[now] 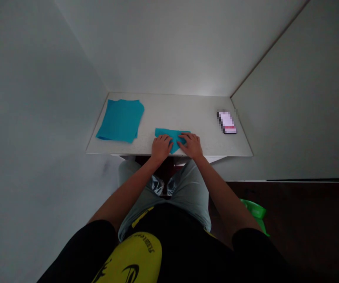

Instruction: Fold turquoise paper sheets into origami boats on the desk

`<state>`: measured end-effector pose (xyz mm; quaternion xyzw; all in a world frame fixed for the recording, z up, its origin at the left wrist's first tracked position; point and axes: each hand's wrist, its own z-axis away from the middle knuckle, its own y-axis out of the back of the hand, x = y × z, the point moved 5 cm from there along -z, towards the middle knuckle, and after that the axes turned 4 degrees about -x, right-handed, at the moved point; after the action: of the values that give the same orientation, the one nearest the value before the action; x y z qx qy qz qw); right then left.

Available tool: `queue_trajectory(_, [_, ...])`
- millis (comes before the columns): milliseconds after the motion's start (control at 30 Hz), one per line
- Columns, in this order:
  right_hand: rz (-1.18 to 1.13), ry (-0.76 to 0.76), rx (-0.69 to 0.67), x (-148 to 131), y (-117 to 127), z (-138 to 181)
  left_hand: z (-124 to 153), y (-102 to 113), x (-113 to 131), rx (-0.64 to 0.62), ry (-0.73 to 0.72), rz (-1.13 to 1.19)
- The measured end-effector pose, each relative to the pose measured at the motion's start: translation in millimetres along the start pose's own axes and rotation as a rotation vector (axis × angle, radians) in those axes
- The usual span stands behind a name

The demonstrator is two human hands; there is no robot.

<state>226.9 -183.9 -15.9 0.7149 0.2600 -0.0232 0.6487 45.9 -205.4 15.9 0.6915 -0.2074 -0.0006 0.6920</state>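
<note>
A folded piece of blue paper [173,135] lies at the front edge of the white table, its lower end coming to a point between my hands. My left hand [161,146] rests on its left part, fingers laid out and thumb toward the middle. On the right part lies my right hand [191,145], with its fingers spread and its thumb also pointing inward. Both hands press on the paper from above, and they cover some of its folds. A loose stack of blue paper sheets [120,120] sits to the left, apart from my hands.
A phone [227,122] with a lit, blurred screen lies on the right side of the white table [181,110]. Walls close in the table at the back, left and right. Below on the dark floor, at the right, stands a green plastic container [254,210].
</note>
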Motion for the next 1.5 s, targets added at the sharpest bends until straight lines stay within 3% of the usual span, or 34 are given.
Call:
queue_trajectory(400, [-0.053,0.043,0.061,0.7,3.3,5.2,-7.2,-1.4,9.7,-0.034,-0.031,-0.101])
queue_trajectory(533, [-0.16,-0.021,0.131,11.2,4.3,3.0,-12.6,-6.8,4.8,-0.131,-0.142,-0.042])
queue_trajectory(700, [-0.284,-0.032,0.19,23.7,5.6,-0.7,-24.1,-3.3,-11.2,-0.137,-0.244,0.021])
queue_trajectory(900, [-0.249,0.043,0.089,11.8,7.2,0.5,-30.2,2.0,-25.4,-0.158,-0.227,0.028])
queue_trajectory(1167, [-0.17,0.07,-0.003,2.3,8.2,3.3,-2.7,7.0,-26.6,-0.145,-0.362,0.003])
queue_trajectory(1500, [-0.107,0.166,-0.073,-0.5,5.5,4.9,-1.4,5.2,-53.6,-0.24,-0.276,0.041])
